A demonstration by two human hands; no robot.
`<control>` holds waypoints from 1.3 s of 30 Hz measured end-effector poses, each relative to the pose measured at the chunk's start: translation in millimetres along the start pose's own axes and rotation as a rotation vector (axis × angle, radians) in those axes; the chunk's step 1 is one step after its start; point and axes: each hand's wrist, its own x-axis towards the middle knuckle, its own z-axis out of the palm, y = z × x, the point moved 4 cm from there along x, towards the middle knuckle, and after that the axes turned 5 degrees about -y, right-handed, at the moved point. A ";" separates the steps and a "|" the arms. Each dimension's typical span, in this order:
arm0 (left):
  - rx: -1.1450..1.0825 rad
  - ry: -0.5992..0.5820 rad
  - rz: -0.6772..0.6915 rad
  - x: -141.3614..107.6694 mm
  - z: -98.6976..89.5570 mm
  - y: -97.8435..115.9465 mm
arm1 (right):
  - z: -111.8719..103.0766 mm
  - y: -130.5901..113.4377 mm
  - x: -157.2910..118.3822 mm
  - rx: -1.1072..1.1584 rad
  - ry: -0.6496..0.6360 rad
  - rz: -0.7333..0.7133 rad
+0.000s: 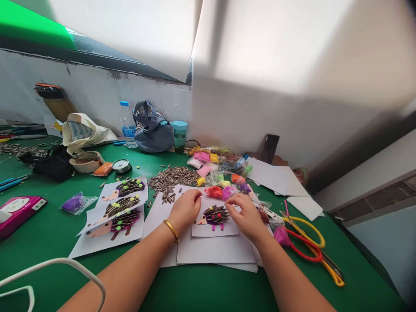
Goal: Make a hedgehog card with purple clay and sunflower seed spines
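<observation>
My left hand (185, 208), with a gold bangle (171, 231) on its wrist, rests at the left edge of a white card (203, 229) and shows nothing held. My right hand (245, 215) lies at the card's right side, its fingertips curled close to a hedgehog picture (214, 215) made of dark striped sunflower seeds, coloured paper and small clay balls. Whether those fingertips pinch something small is hidden. The card lies on a stack of white paper (214, 251). A loose pile of sunflower seeds (172, 182) sits just beyond my left hand.
Several finished hedgehog cards (121, 208) lie to the left. Bags of coloured clay (217, 173) lie beyond my hands, and red-and-yellow scissors (305, 247) lie to the right. A water bottle (127, 125), a grey bag (152, 130) and a teal cup (180, 136) stand by the wall.
</observation>
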 end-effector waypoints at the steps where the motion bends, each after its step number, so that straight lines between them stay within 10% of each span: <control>1: 0.000 -0.001 -0.002 -0.1 -0.4 0.4 | -5.5 2.5 0.1 0.010 0.031 0.005; 10: -0.022 0.016 -0.002 1.1 -1.8 -1.2 | -75.4 42.4 -45.1 -0.013 0.443 0.218; 15: -0.061 0.055 0.031 1.6 -2.2 -1.1 | -101.8 82.2 -98.2 -0.222 0.303 0.408; 20: -0.107 0.107 0.069 -0.9 -6.3 3.8 | -88.4 93.3 -130.5 -0.464 -0.007 0.401; 33: -0.251 0.207 0.190 -13.2 -20.1 22.7 | -69.7 30.8 -116.2 -0.191 0.102 0.306; 39: -0.392 -0.167 0.461 -37.9 -11.7 62.6 | -27.9 -9.9 -97.3 0.020 -0.004 0.074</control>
